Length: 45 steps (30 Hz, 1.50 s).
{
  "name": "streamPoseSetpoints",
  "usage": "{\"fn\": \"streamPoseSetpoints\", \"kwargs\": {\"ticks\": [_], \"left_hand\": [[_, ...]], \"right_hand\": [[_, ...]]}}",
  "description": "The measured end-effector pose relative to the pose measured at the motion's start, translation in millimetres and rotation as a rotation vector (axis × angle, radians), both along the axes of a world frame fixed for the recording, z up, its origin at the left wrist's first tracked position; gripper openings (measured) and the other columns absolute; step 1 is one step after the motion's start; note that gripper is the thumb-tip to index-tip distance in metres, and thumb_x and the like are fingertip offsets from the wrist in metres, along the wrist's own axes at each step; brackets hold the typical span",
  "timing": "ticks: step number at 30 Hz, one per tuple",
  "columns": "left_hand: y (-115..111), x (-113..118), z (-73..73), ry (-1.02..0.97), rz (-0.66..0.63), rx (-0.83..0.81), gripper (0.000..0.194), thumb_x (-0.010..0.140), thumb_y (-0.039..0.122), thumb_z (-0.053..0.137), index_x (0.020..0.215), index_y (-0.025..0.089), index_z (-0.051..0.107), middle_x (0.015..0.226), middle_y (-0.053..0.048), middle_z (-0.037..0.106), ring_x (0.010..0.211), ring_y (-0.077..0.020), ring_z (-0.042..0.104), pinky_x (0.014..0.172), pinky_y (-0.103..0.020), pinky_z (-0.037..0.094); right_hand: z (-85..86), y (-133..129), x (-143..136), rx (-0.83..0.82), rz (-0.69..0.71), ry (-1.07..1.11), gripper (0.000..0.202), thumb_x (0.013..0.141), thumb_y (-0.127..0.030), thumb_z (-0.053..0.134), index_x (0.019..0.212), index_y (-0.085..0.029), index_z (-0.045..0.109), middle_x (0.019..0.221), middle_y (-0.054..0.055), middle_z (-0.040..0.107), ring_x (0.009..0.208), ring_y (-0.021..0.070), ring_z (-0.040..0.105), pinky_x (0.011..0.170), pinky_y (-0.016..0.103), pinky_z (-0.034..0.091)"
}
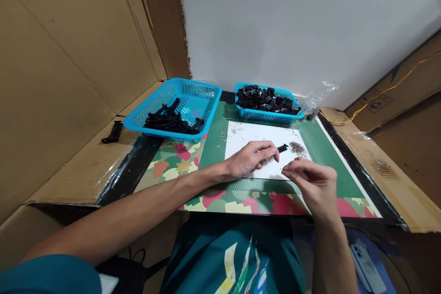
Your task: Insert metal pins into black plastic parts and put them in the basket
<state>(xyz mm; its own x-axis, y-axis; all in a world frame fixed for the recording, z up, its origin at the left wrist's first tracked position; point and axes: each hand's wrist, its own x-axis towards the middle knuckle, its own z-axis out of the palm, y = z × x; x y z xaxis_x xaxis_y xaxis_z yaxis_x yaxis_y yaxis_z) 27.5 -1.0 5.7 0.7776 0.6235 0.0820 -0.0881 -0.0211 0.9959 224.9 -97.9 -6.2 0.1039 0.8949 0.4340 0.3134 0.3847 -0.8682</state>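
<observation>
My left hand [253, 158] is closed round a slim black plastic part [283, 148], whose end sticks out to the right past the fingers. Just right of it, my right hand [312, 177] has thumb and fingertips pinched together above the white sheet [237, 144]. Whatever the pinch holds is too small to make out. A pile of tiny metal pieces [296, 148] lies on the sheet beyond the right hand. More tiny pieces [236, 129] are scattered at the sheet's far left, and some lie partly hidden behind my left hand.
A blue basket [132, 121] with black plastic parts stands at the left. Another blue basket [265, 115], heaped with small black pieces, is at the back, beside a clear plastic bag [315, 101]. One black part [113, 132] lies on cardboard at the left. Cardboard walls flank the table.
</observation>
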Motion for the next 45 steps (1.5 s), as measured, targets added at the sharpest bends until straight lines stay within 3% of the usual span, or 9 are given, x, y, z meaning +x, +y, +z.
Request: {"fn": "streamPoseSetpoints", "kwargs": {"ticks": [3, 10, 13, 18, 29, 34, 38, 41, 45], "left_hand": [[-6, 0, 5.6, 0.018, -0.157, -0.143, 0.044, 0.097, 0.06, 0.066, 0.101, 0.017, 0.064, 0.068, 0.006, 0.04, 0.056, -0.0084, 0.031, 0.05, -0.02, 0.023], [-10, -2, 9.3, 0.045, -0.227, -0.128, 0.037, 0.096, 0.053, 0.072, 0.099, 0.018, 0.062, 0.069, 0.006, 0.043, 0.057, -0.0085, 0.034, 0.05, -0.02, 0.03], [-9, -3, 8.3, 0.051, -0.251, -0.138, 0.037, 0.096, 0.053, 0.072, 0.101, 0.018, 0.061, 0.068, 0.007, 0.042, 0.057, -0.0089, 0.035, 0.051, -0.021, 0.031], [-7, 0, 4.0, 0.055, -0.13, 0.062, 0.036, 0.102, 0.053, 0.064, 0.104, 0.017, 0.062, 0.075, 0.005, 0.046, 0.061, -0.0094, 0.036, 0.055, -0.022, 0.03], [-13, 1, -0.1, 0.201, 0.052, 0.41, 0.025, 0.106, 0.04, 0.057, 0.106, 0.017, 0.068, 0.098, -0.002, 0.064, 0.085, -0.0166, 0.055, 0.077, -0.028, 0.042], [-13, 1, 3.1, 0.156, 0.057, 0.433, 0.037, 0.112, 0.042, 0.044, 0.109, 0.017, 0.071, 0.103, -0.005, 0.066, 0.095, -0.0193, 0.059, 0.09, -0.031, 0.045], [-14, -1, 0.6, 0.081, 0.071, 0.365, 0.037, 0.106, 0.039, 0.06, 0.139, 0.022, 0.056, 0.106, -0.004, 0.063, 0.093, -0.018, 0.059, 0.085, -0.029, 0.047], [-15, -1, -1.7, 0.035, 0.068, 0.339, 0.061, 0.101, 0.034, 0.069, 0.155, 0.025, 0.042, 0.103, -0.002, 0.061, 0.085, -0.015, 0.057, 0.08, -0.027, 0.047], [-16, -1, -1.7, 0.047, 0.059, 0.387, 0.063, 0.101, 0.031, 0.069, 0.159, 0.028, 0.044, 0.107, -0.003, 0.063, 0.083, -0.0143, 0.055, 0.079, -0.028, 0.047]], "right_hand": [[0.4, -3, 3, 0.079, -0.017, -0.018, 0.009, 0.086, -0.017, 0.084, 0.084, -0.025, 0.085, 0.063, -0.003, 0.051, 0.06, 0.0131, 0.039, 0.058, 0.031, 0.031], [-1.5, -4, 5, 0.117, -0.034, -0.056, 0.011, 0.087, -0.017, 0.084, 0.086, -0.027, 0.088, 0.061, -0.005, 0.041, 0.057, 0.012, 0.034, 0.054, 0.031, 0.023], [-1.0, -5, 5, 0.099, -0.033, -0.066, 0.007, 0.088, -0.02, 0.084, 0.084, -0.025, 0.087, 0.061, -0.004, 0.046, 0.057, 0.0118, 0.036, 0.054, 0.03, 0.025], [0.4, -7, 4, -0.037, -0.111, -0.089, 0.013, 0.09, -0.031, 0.082, 0.1, -0.022, 0.085, 0.061, -0.005, 0.046, 0.053, 0.0104, 0.035, 0.05, 0.027, 0.026], [-4.2, -4, -2, -0.189, -0.086, -0.041, 0.026, 0.092, -0.041, 0.076, 0.088, -0.016, 0.08, 0.058, -0.004, 0.046, 0.049, 0.0098, 0.036, 0.046, 0.024, 0.027], [-1.9, -10, -4, -0.011, -0.237, -0.069, 0.017, 0.092, -0.033, 0.077, 0.086, -0.018, 0.08, 0.058, -0.006, 0.043, 0.048, 0.009, 0.034, 0.046, 0.025, 0.027], [-2.3, -13, -11, 0.183, -0.349, -0.151, 0.006, 0.092, -0.024, 0.078, 0.087, -0.021, 0.08, 0.057, -0.007, 0.045, 0.048, 0.0088, 0.037, 0.047, 0.025, 0.03], [-3.7, -12, -14, 0.259, -0.319, -0.22, 0.006, 0.092, -0.02, 0.077, 0.088, -0.022, 0.081, 0.058, -0.007, 0.045, 0.048, 0.0087, 0.039, 0.048, 0.025, 0.032], [-4.7, -12, -13, 0.266, -0.249, -0.269, 0.007, 0.093, -0.019, 0.075, 0.091, -0.023, 0.08, 0.058, -0.007, 0.048, 0.048, 0.0093, 0.042, 0.048, 0.025, 0.034]]}}
